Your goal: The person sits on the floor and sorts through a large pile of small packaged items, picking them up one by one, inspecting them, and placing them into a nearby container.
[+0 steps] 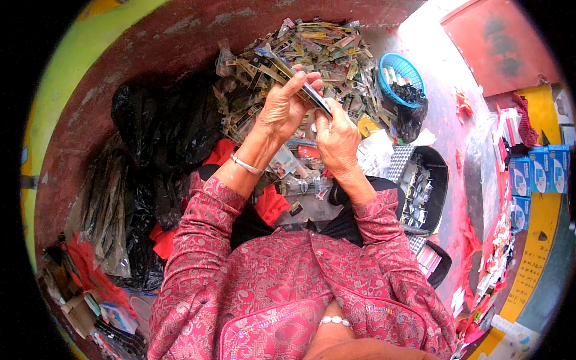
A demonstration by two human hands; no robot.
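Note:
Both my hands are raised in front of me over the pile. Between them is a stack of long, narrow, flat packets (314,96), tilted from upper left to lower right. My left hand (284,109) wraps round the stack from the left, thumb on top. My right hand (339,137) pinches its lower right end between thumb and fingers. What the packets contain is too small to make out. Just beyond my hands lies a large heap of similar thin packets (327,45), spread against the dark red wall base.
A blue plastic basket (402,57) with small items stands at the right of the heap. Nearer is an open black case (441,180) of packaged pieces. Black plastic bags (162,120) bulge on the left. Red plastic scraps (271,205) lie between my legs; blue boxes (537,171) stand far right.

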